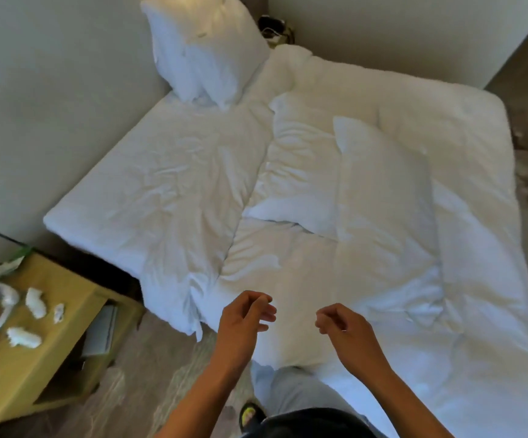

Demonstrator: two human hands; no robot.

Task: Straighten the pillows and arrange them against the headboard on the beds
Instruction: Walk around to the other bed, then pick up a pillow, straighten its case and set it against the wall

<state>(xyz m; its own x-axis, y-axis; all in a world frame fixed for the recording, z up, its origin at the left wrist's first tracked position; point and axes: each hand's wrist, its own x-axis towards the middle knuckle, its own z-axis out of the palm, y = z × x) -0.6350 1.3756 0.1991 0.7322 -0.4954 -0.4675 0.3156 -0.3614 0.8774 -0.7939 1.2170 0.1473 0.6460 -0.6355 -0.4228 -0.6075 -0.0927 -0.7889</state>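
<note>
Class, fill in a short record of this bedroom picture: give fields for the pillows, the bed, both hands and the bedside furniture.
upright pillows: propped against the headboard wall at the bed's far corner
flat pillow: lying on the duvet, mid-bed
duvet: white, rumpled
left hand: over the near bed edge, fingers loosely curled, holding nothing
right hand: likewise, holding nothing
nightstand: wooden, with crumpled tissues on top
</note>
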